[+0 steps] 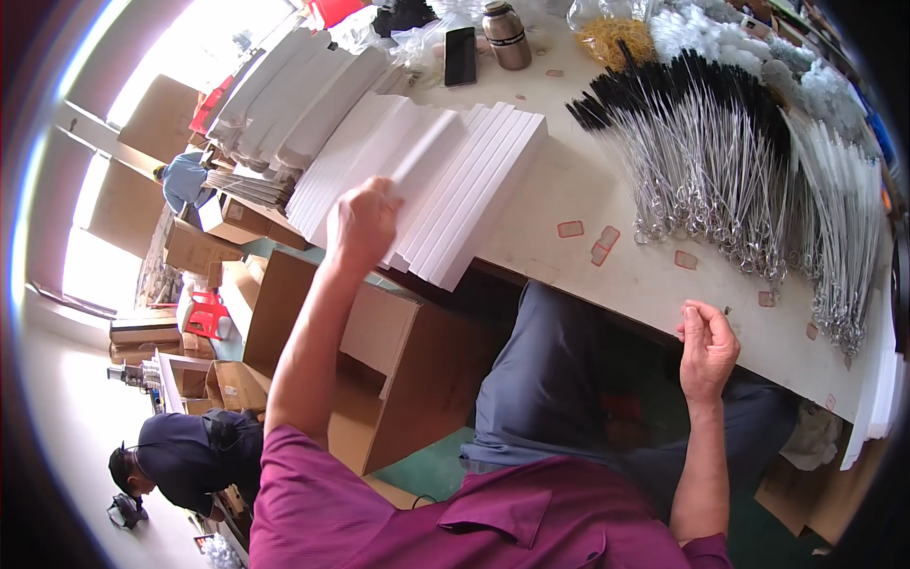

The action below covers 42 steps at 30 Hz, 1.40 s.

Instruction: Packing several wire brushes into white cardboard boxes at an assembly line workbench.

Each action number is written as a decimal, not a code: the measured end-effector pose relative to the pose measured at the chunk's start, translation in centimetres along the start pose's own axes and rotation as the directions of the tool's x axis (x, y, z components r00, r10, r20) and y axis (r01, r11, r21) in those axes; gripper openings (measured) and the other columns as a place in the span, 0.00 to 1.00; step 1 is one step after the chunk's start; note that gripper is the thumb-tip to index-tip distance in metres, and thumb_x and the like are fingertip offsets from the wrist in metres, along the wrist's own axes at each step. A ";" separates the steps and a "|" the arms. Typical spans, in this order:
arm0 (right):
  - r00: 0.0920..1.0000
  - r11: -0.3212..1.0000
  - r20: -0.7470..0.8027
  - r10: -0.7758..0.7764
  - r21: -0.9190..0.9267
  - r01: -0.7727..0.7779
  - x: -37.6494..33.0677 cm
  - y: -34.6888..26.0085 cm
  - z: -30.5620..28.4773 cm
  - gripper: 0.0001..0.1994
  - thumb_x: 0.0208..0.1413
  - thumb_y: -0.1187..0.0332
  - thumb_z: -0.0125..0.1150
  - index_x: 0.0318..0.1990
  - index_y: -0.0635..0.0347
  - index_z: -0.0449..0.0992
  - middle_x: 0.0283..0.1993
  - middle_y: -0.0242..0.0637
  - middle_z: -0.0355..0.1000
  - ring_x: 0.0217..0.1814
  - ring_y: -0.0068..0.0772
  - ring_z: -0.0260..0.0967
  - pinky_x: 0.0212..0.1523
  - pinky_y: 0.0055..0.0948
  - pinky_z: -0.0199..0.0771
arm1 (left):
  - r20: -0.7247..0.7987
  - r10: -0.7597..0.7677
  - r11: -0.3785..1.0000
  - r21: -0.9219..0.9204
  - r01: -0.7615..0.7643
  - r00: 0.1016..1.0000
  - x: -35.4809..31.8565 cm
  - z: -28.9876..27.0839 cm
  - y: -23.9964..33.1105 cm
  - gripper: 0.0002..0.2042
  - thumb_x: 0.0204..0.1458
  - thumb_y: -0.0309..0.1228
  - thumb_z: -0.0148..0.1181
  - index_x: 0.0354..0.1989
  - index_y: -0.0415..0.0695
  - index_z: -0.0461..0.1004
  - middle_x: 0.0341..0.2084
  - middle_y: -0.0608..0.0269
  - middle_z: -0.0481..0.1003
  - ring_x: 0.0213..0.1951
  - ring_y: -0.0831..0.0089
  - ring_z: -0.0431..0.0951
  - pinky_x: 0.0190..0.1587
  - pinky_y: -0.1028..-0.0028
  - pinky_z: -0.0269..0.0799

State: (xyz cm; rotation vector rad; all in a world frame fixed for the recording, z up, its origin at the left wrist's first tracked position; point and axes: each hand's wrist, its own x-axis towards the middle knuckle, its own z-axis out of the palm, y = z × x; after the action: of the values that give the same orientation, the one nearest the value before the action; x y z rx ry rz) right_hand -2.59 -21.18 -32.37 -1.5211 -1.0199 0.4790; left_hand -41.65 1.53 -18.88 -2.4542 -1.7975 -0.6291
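Note:
My left hand (363, 226) is closed at the near end of a slim white box (428, 150), which is blurred and lies over a row of similar boxes. The row of long white boxes (507, 156) rests at the table's left edge. Off the table's front edge, my right hand (709, 353) is raised with its fingers curled in toward the thumb, and nothing shows in it. Beyond that hand lies a spread pile of wire-handled brushes with black bristles (697, 104) and looped ends. Pale-bristled wire brushes (844, 209) lie to their right.
A dark phone (461, 55) and a metal flask (507, 36) stand at the back. More white boxes (294, 95) are piled at the far left. Small red-edged pieces (605, 245) dot the tabletop (517, 220). Cardboard boxes (427, 379) and two other people (194, 460) are at the left.

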 end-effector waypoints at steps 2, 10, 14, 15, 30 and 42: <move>0.999 0.998 -0.005 -0.042 -0.053 0.042 -0.1 0.3 0.1 0.06 0.67 0.72 0.61 0.43 0.66 0.80 0.34 0.32 0.78 0.31 0.19 0.75 0.33 0.23 0.80 | -0.029 0.010 0.997 0.079 -0.007 1.000 2.9 1.5 -2.9 0.10 0.57 0.31 0.65 0.39 0.36 0.79 0.28 0.38 0.80 0.36 0.40 0.82 0.41 0.50 0.77; 0.987 0.976 -0.043 -0.157 -0.160 0.148 -0.3 0.4 0.4 0.04 0.66 0.74 0.62 0.41 0.66 0.80 0.36 0.34 0.78 0.31 0.22 0.76 0.32 0.22 0.78 | -0.097 -0.025 0.873 0.483 0.068 0.995 7.4 4.5 -6.1 0.11 0.55 0.33 0.65 0.41 0.39 0.78 0.44 0.45 0.78 0.50 0.48 0.79 0.52 0.56 0.77; 0.962 0.929 -0.056 -0.269 -0.278 0.244 0.2 -0.3 0.1 0.02 0.62 0.76 0.62 0.39 0.64 0.79 0.33 0.40 0.76 0.30 0.33 0.76 0.31 0.28 0.75 | -0.193 0.213 0.905 0.408 -0.119 0.958 6.2 4.8 -3.6 0.20 0.56 0.33 0.65 0.55 0.39 0.74 0.50 0.47 0.78 0.57 0.49 0.75 0.61 0.57 0.71; 0.970 0.927 -0.042 -0.238 -0.308 0.214 0.2 -0.6 0.0 0.02 0.62 0.76 0.62 0.38 0.63 0.79 0.32 0.41 0.76 0.30 0.36 0.76 0.31 0.30 0.75 | -0.177 0.228 0.929 0.333 -0.160 0.957 5.8 5.1 -1.8 0.21 0.56 0.34 0.66 0.57 0.39 0.74 0.52 0.46 0.78 0.59 0.49 0.75 0.62 0.57 0.71; 0.813 0.813 -0.486 -0.322 -0.581 -0.026 -0.5 0.0 -21.3 0.07 0.63 0.68 0.66 0.43 0.62 0.81 0.34 0.41 0.81 0.31 0.34 0.80 0.33 0.30 0.79 | -0.035 0.456 0.776 -0.474 -0.416 0.889 -3.0 15.8 18.0 0.10 0.56 0.23 0.63 0.46 0.34 0.78 0.49 0.45 0.79 0.53 0.48 0.78 0.57 0.59 0.74; 0.831 0.148 -0.556 -0.009 -0.823 -0.549 -3.6 6.0 -45.5 0.32 0.57 0.56 0.69 0.63 0.68 0.69 0.67 0.53 0.66 0.71 0.54 0.61 0.73 0.46 0.61 | -0.097 0.438 0.791 -0.431 -0.434 0.894 -3.1 17.9 18.0 0.08 0.58 0.21 0.61 0.45 0.35 0.78 0.50 0.46 0.79 0.54 0.49 0.78 0.60 0.58 0.71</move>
State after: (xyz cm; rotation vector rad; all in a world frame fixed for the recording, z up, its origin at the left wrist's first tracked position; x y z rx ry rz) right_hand 32.89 -50.18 -28.34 -2.8961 -0.5789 -0.4833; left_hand -20.47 -2.52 -32.66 -3.0132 -1.0875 -1.0741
